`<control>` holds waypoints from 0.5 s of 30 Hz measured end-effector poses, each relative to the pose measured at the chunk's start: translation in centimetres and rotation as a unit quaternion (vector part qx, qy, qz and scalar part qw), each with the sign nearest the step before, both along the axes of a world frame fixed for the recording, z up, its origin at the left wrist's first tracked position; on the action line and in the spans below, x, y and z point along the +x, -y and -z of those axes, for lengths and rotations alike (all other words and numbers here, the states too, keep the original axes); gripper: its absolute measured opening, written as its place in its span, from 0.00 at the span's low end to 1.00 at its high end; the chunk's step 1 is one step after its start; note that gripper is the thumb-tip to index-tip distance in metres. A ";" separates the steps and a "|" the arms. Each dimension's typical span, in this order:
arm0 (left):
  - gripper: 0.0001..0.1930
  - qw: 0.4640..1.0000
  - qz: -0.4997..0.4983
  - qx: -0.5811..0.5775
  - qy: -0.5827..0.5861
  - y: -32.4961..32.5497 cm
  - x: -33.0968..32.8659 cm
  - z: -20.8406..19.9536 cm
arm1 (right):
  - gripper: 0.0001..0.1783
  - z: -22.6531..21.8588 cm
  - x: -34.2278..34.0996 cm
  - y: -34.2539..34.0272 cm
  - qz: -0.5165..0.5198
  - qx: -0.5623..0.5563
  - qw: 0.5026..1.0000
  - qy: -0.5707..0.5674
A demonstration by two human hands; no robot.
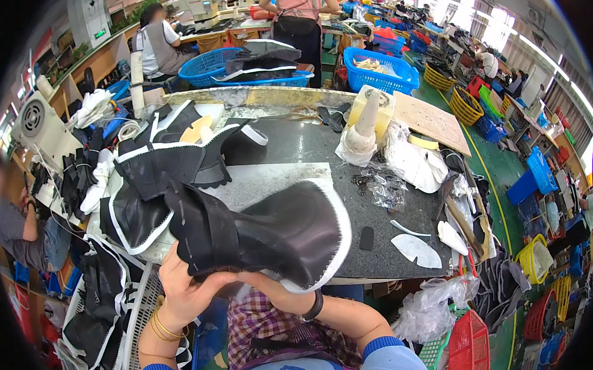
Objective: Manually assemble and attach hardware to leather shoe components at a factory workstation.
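Bright daylight — window glare, sharp centre, warped edges

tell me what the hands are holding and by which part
Both hands hold one black shoe upper with a white edge. The left hand grips its lower left end, and the right hand holds it from underneath, along the bottom edge near the middle.

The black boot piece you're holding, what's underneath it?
Under the black boot piece both hands show: the left hand grips its near edge, the right hand supports it from below. Beyond lies the dark worktable. The fingers beneath the piece and the table under it are hidden.
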State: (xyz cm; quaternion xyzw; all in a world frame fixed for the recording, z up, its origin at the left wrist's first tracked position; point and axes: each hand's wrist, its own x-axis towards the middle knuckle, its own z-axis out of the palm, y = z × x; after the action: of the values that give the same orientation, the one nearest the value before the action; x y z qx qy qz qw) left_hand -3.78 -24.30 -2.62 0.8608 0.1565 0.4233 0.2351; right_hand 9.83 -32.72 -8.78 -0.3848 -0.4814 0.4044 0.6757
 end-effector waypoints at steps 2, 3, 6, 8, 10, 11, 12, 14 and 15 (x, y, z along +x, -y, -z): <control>0.11 1.000 0.009 0.003 0.007 0.1 -0.6 0.4 | 0.10 -0.1 -0.5 0.3 0.009 0.016 1.000 0.011; 0.10 1.000 0.012 0.003 0.007 0.2 -0.8 0.5 | 0.12 0.3 -0.7 -0.1 -0.009 0.013 1.000 0.022; 0.08 0.980 0.005 -0.172 0.100 0.7 -1.4 0.9 | 0.15 -0.2 -1.5 -1.7 0.010 0.063 0.996 0.062; 0.17 0.988 -0.140 0.053 -0.035 0.1 -4.5 0.2 | 0.17 -1.9 -1.1 -2.2 0.125 0.159 0.962 0.186; 0.20 0.951 -0.265 0.145 -0.069 -1.5 -9.8 -2.4 | 0.18 -3.4 -0.4 -3.1 0.143 0.173 0.936 0.271; 0.16 0.966 -0.246 -0.062 0.053 -2.3 -10.8 -4.0 | 0.17 -3.6 1.1 -3.3 0.109 0.140 0.942 0.286; 0.13 0.961 -0.247 -0.119 -0.016 -4.7 -16.1 -7.0 | 0.17 -2.9 2.1 -3.2 0.067 0.155 0.944 0.284; 0.10 0.936 -0.258 -0.241 -0.008 -7.8 -18.7 -7.7 | 0.13 -0.5 4.3 -2.2 -0.012 0.010 0.940 0.341; 0.09 0.913 -0.280 -0.275 -0.113 -9.8 -20.9 -6.6 | 0.10 0.2 5.6 -1.2 -0.004 -0.017 0.940 0.342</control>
State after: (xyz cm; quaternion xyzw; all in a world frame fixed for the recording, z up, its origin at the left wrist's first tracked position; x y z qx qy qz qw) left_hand -24.68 -14.50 3.99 0.7253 0.5268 0.3115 0.3154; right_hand 15.45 -31.47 -8.97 -0.5093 -0.6778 0.2592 0.4627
